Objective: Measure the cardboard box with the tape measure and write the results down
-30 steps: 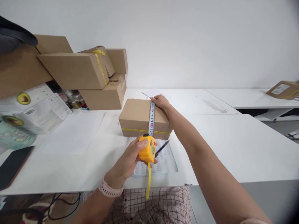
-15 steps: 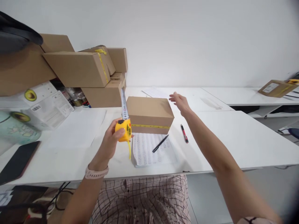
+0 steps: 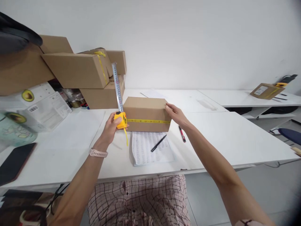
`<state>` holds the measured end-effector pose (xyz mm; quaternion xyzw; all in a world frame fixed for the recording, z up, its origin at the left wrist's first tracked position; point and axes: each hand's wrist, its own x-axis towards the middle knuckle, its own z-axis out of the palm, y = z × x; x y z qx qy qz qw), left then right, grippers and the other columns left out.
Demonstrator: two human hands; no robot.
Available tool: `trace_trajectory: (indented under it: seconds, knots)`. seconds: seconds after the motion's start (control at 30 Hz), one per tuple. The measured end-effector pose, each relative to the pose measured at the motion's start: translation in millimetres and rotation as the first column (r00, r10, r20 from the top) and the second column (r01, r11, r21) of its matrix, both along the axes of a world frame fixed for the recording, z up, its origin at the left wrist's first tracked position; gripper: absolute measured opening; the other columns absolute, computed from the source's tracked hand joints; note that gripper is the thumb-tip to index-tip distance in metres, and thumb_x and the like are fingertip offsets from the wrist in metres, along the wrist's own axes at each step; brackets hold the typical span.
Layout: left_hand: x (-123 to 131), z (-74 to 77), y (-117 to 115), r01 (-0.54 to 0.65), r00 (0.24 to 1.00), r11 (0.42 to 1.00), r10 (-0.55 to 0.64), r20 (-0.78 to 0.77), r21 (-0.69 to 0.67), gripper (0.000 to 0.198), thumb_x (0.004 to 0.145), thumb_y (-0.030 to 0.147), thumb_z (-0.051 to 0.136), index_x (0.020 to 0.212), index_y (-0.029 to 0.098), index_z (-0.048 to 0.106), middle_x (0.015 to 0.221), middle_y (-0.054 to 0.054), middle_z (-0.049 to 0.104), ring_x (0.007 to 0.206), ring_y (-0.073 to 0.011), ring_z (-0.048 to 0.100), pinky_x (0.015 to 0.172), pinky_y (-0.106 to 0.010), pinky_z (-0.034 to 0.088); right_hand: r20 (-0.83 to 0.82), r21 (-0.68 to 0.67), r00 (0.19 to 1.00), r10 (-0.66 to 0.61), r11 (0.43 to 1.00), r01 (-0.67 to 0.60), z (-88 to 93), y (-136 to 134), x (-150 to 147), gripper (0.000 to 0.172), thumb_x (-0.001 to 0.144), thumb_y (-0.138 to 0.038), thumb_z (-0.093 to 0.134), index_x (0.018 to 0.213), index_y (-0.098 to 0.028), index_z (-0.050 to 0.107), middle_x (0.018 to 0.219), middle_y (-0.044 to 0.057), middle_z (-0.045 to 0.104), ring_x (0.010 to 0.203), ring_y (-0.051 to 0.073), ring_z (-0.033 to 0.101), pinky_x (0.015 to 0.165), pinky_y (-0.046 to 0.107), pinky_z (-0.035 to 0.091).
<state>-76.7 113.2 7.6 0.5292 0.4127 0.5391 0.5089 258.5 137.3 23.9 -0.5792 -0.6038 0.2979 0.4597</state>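
My left hand [image 3: 111, 126] grips a yellow tape measure [image 3: 120, 120] at the left front corner of a small cardboard box [image 3: 145, 110]. Its white blade [image 3: 116, 86] sticks up and away, free at the far end. My right hand [image 3: 174, 114] rests on the box's right end, fingers curled over the top edge. The box has a yellow strip of tape along its front face. In front of it lies a printed sheet [image 3: 149, 151] with a black pen [image 3: 158, 143] across it.
A red pen [image 3: 182, 134] lies right of the box. Stacked cardboard boxes [image 3: 77, 70] fill the back left, with white cartons [image 3: 44, 105] and a dark phone [image 3: 14, 163] on the left. Another parcel [image 3: 264, 91] sits on the far right table [image 3: 235, 131].
The blade came off the box top; my left hand carried the tape measure to the box's left corner, blade now pointing up. My right hand let go of the blade end and came down on the box's right end.
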Motion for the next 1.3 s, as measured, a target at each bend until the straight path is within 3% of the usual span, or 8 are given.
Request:
trace_trajectory:
  seconds: [0.2, 0.37, 0.43, 0.5, 0.6, 0.73, 0.97, 1.3]
  knots:
    - [5.9, 46.5, 23.0, -0.024, 0.999, 0.998, 0.025, -0.024, 0.064, 0.053, 0.071, 0.05, 0.074, 0.109, 0.023, 0.049, 0.105, -0.003, 0.066, 0.067, -0.016, 0.069, 0.06, -0.032, 0.062, 0.371, 0.067, 0.916, -0.154, 0.988, 0.14, 52.6, 34.6, -3.8, 0.04, 0.093, -0.056, 0.053, 0.108, -0.023, 0.069, 0.115, 0.01, 0.072, 0.101, 0.026, 0.063, 0.087, 0.037, 0.046]
    - [11.0, 50.9, 27.4, -0.096, 0.994, 0.991, 0.1, -0.039, 0.093, 0.053, 0.07, 0.047, 0.075, 0.11, 0.023, 0.049, 0.109, -0.003, 0.062, 0.063, -0.0128, 0.067, 0.058, -0.032, 0.061, 0.368, 0.148, 0.926, -0.087, 0.988, 0.033, 59.9, 71.7, -17.9, 0.025, 0.093, -0.037, 0.052, 0.092, -0.019, 0.069, 0.106, 0.01, 0.072, 0.094, 0.024, 0.062, 0.084, 0.035, 0.044]
    - [20.4, 44.0, 12.8, -0.096, 0.995, 0.984, 0.099, -0.012, 0.148, 0.053, 0.07, 0.043, 0.076, 0.113, 0.025, 0.05, 0.113, -0.003, 0.062, 0.068, -0.0137, 0.068, 0.061, -0.032, 0.061, 0.319, 0.204, 0.945, -0.068, 0.979, 0.001, 56.0, 84.5, -24.6, 0.022, 0.092, -0.026, 0.048, 0.093, -0.019, 0.069, 0.108, 0.009, 0.073, 0.095, 0.023, 0.062, 0.086, 0.034, 0.045]
    - [35.7, 32.1, -10.0, -0.007, 1.0, 0.989, 0.007, 0.001, 0.148, 0.053, 0.071, 0.04, 0.077, 0.115, 0.026, 0.051, 0.113, -0.003, 0.063, 0.077, -0.0163, 0.069, 0.066, -0.032, 0.062, 0.292, 0.234, 0.952, -0.093, 0.972, 0.023, 51.5, 93.3, -30.5, 0.026, 0.092, -0.022, 0.044, 0.099, -0.02, 0.069, 0.11, 0.008, 0.072, 0.1, 0.024, 0.062, 0.09, 0.036, 0.045]
    - [63.7, 7.8, -47.2, 0.2, 0.978, 0.979, -0.202, 0.062, 0.024, 0.053, 0.076, 0.043, 0.076, 0.119, 0.025, 0.05, 0.111, -0.005, 0.063, 0.081, -0.0177, 0.067, 0.068, -0.034, 0.061, 0.328, 0.266, 0.927, -0.183, 0.959, 0.095, 47.4, 97.8, -36.9, 0.029, 0.095, -0.028, 0.04, 0.1, -0.023, 0.068, 0.111, 0.01, 0.071, 0.109, 0.029, 0.06, 0.097, 0.043, 0.043]
    - [92.8, -24.9, -78.5, 0.334, 0.93, 0.938, -0.312, 0.195, -0.093, 0.055, 0.08, 0.047, 0.076, 0.122, 0.025, 0.048, 0.115, -0.006, 0.06, 0.082, -0.0163, 0.065, 0.066, -0.031, 0.059, 0.347, 0.262, 0.91, -0.225, 0.955, 0.137, 47.8, 94.5, -41.1, 0.041, 0.1, -0.041, 0.028, 0.09, -0.025, 0.065, 0.104, 0.011, 0.07, 0.11, 0.032, 0.058, 0.1, 0.05, 0.041]
    - [105.0, -60.8, -85.5, 0.366, 0.918, 0.914, -0.323, 0.23, -0.175, 0.053, 0.082, 0.044, 0.076, 0.124, 0.026, 0.048, 0.116, -0.004, 0.057, 0.086, -0.0151, 0.063, 0.075, -0.031, 0.058, 0.345, 0.264, 0.902, -0.259, 0.949, 0.171, 49.7, 90.6, -46.5, 0.048, 0.1, -0.054, 0.024, 0.076, -0.025, 0.055, 0.095, 0.01, 0.069, 0.11, 0.032, 0.057, 0.101, 0.051, 0.04]
    - [107.6, -66.6, -87.4, 0.372, 0.918, 0.903, -0.324, 0.228, -0.213, 0.055, 0.08, 0.047, 0.076, 0.121, 0.026, 0.047, 0.111, -0.002, 0.056, 0.081, -0.015, 0.065, 0.068, -0.03, 0.058, 0.354, 0.269, 0.888, -0.292, 0.942, 0.203, 50.9, 98.8, -53.7, 0.047, 0.09, -0.067, 0.045, 0.073, -0.024, 0.049, 0.095, 0.01, 0.069, 0.108, 0.031, 0.057, 0.105, 0.056, 0.034]
